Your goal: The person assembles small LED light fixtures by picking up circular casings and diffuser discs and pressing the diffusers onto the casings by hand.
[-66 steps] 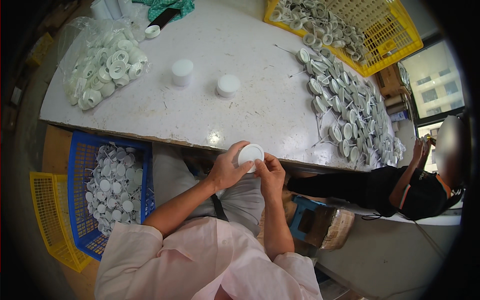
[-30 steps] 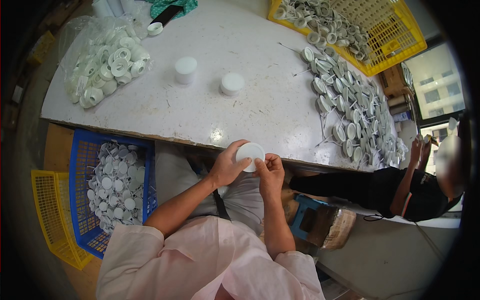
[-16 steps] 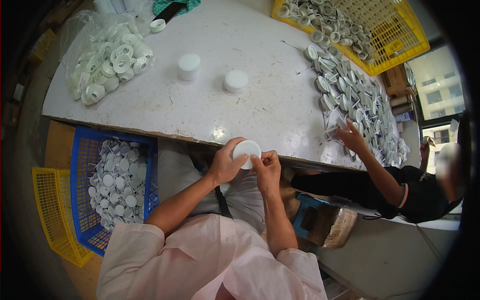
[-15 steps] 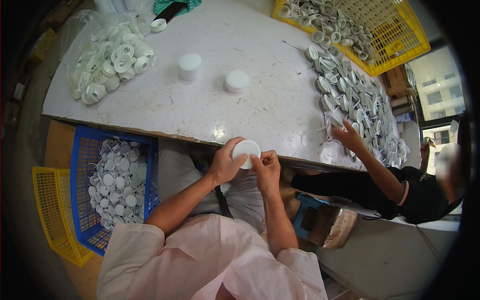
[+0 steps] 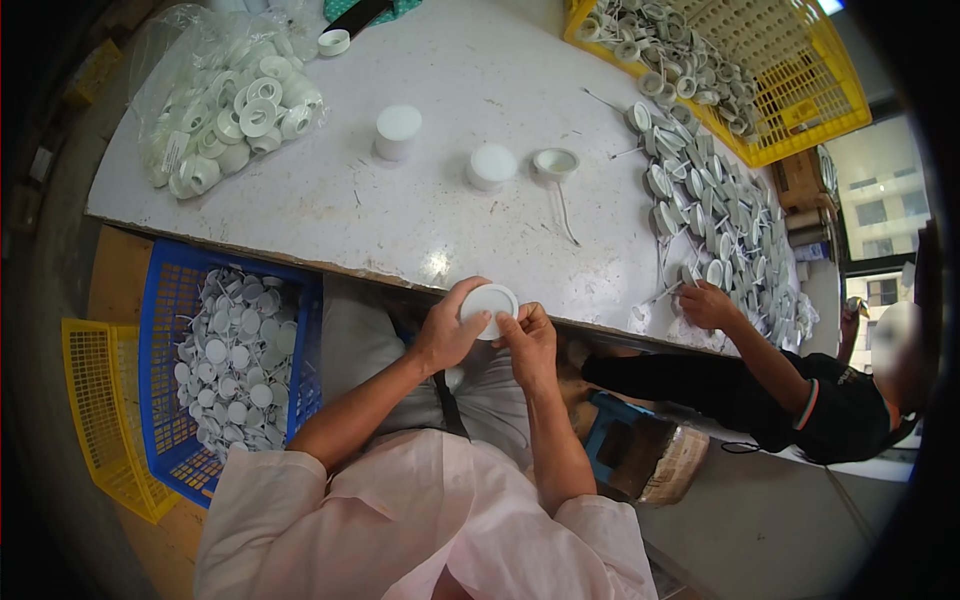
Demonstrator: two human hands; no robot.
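White table (image 5: 310, 205) beyond | round white disc (image 5: 488, 303) | held between both hands (image 5: 445, 331)

A hand could pass across the mid-frame of the white table (image 5: 300, 205), below the taller white cylinder (image 5: 399, 130), the shorter white cylinder (image 5: 492, 166) and the round piece (image 5: 556, 164), whose cable juts downward. Left hand (image 5: 447, 325), right hand (image 5: 530, 345) and white disc (image 5: 490, 305) block bottom centre. A bag of rings (image 5: 250, 105) blocks upper left; heaped discs (image 5: 715, 215) and a co-worker's hand (image 5: 707, 304) obstruct the right.
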